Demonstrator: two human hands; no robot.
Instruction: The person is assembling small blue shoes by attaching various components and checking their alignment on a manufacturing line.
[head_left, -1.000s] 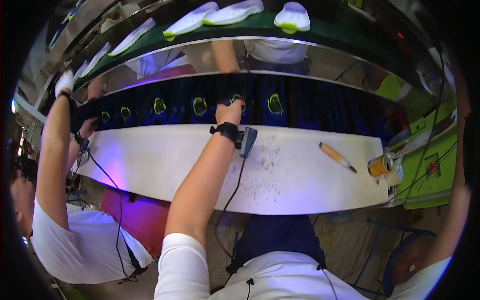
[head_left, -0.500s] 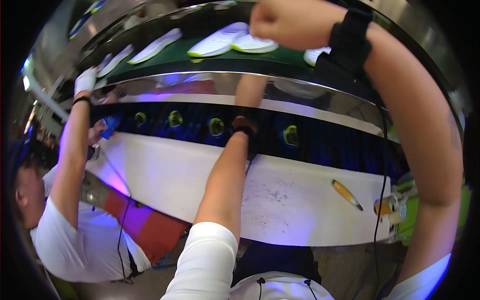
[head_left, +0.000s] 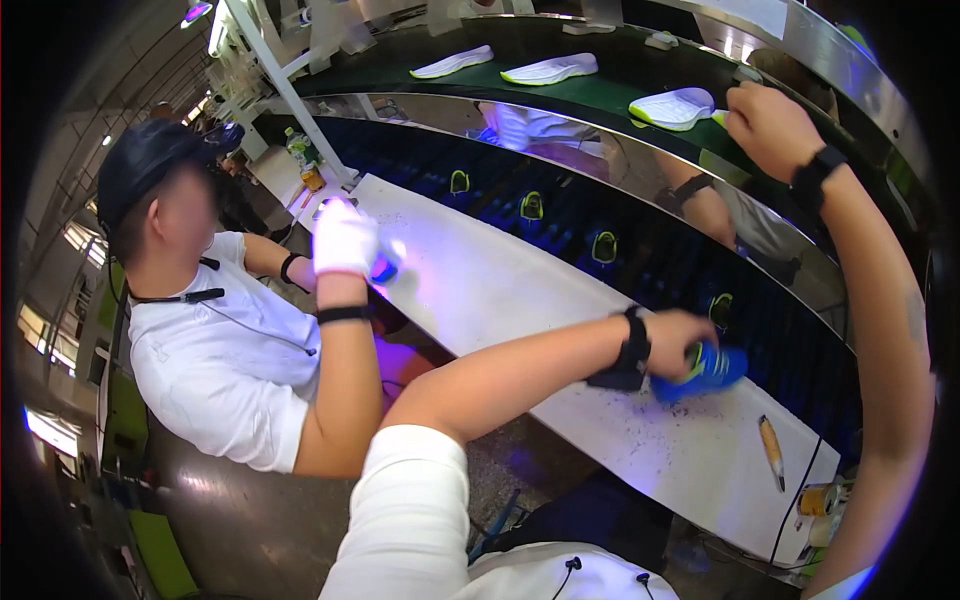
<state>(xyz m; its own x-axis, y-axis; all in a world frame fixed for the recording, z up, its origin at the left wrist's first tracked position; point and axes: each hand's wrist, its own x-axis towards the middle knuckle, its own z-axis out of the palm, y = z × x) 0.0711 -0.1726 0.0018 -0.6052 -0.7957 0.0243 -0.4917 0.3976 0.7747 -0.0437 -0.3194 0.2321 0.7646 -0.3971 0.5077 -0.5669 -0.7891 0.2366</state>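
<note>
One blue shoe [head_left: 715, 375], pale markings [head_left: 724, 358] blurred, is gripped by the left hand [head_left: 678, 338]; right hand [head_left: 772, 128] curled, grasp unclear.

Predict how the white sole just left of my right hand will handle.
The white sole will probably feel light, as its body looks like foam. It may flex but keep its shape, being thick-edged. Lying flat on the green belt, it should slide rather than roll if pushed.

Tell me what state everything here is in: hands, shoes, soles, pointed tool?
Left hand, closed on the blue shoe
Blue shoe, held, blurred
Right hand, curled; grip unclear
White soles, lying on the green belt
Lined-up shoes, openings upward, on the dark belt
Pointed tool, lying on the white table
</note>
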